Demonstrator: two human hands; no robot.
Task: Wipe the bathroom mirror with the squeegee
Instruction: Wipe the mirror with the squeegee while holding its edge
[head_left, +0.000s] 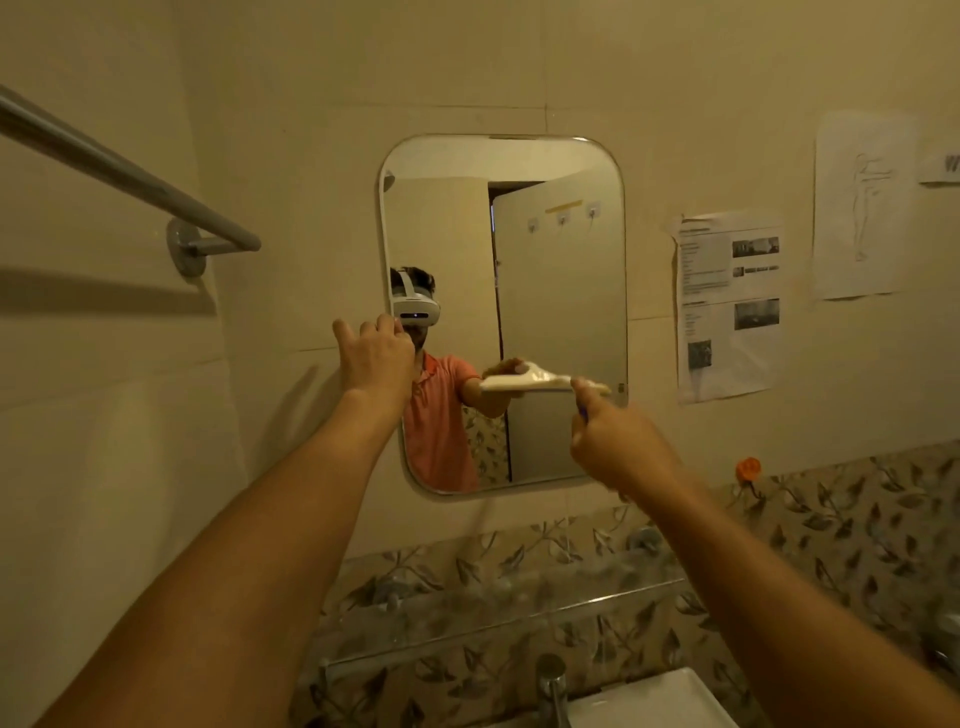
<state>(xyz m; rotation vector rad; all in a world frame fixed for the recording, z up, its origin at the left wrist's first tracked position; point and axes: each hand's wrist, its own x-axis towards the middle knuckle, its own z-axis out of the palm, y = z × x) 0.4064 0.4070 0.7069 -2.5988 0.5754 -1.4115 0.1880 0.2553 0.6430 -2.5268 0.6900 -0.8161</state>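
Head view: right grip (618, 447) clamped on squeegee (522, 385) handle, blade above-left, against mirror (563, 291)

Cream tiled wall (311, 78), grey towel bar (119, 166) upper L, printed sheets (727, 306) w/ photos taped at R, line-drawing sheet (862, 208) above-R of them, leaf-pattern tile band (857, 530) below, orange hook (748, 467) at its top edge, glass shelf (519, 587), chrome tap (553, 680) & white basin (649, 701) at btm, warm yellow light.

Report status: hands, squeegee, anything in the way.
Left hand braced at left edge of mirror. Right hand grips squeegee, blade on lower right glass. Nothing blocking.
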